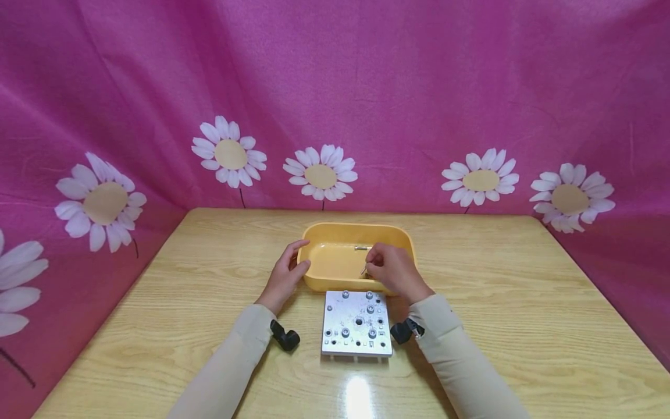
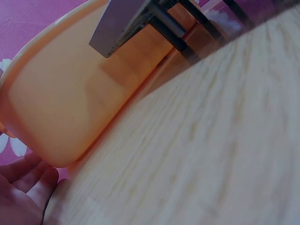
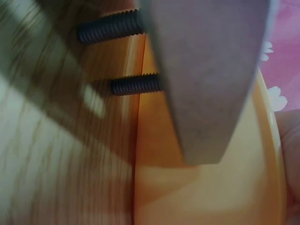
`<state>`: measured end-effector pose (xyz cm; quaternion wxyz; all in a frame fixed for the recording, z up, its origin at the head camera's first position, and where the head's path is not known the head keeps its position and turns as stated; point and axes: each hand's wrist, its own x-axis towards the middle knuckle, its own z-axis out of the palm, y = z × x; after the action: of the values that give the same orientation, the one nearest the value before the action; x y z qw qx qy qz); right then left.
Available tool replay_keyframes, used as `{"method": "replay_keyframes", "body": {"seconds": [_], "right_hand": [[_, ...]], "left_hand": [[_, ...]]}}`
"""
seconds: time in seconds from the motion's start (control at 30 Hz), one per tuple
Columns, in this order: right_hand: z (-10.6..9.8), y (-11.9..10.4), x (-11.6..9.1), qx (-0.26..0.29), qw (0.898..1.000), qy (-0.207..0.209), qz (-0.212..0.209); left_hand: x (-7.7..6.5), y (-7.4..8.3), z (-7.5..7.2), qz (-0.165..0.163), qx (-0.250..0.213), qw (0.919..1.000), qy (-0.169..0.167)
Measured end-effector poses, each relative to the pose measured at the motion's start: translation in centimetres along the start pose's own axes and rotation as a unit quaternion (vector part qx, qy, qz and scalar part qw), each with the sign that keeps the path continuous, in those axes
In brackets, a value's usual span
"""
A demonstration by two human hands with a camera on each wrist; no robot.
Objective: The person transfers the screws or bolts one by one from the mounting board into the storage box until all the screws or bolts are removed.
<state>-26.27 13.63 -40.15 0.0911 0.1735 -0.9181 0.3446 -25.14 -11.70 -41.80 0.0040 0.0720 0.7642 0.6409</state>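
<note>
My left hand (image 1: 285, 276) holds the left end of a yellow plastic tray (image 1: 335, 285), thumb and fingers at its rim. In the left wrist view its fingers (image 2: 35, 180) touch the tray's lower corner. Inside the tray's right part, my right hand (image 1: 395, 269) has thumb and forefinger together at a thin metal piece (image 1: 363, 270), too small to tell its kind. A short metal screw (image 1: 361, 248) lies farther back on the tray floor. In front of the tray stands a square metal plate (image 1: 335, 320) carrying several socket-head screws, their threaded ends (image 3: 136, 84) sticking out underneath.
All this is on a wood-grain table (image 1: 209, 279). A pink cloth (image 1: 366, 87) with white daisies hangs behind and at the sides. Each wrist wears a small black camera, one (image 1: 285, 336) left of the plate and another (image 1: 403, 330) right of it.
</note>
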Motion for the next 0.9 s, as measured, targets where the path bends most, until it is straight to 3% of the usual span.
{"method": "replay_keyframes", "body": {"seconds": [0.9], "right_hand": [[-0.07,-0.01,0.08,-0.019,1.0,0.005,-0.008]], "left_hand": [[-0.03,0.07,-0.01,0.001,-0.004,1.0,0.0]]}}
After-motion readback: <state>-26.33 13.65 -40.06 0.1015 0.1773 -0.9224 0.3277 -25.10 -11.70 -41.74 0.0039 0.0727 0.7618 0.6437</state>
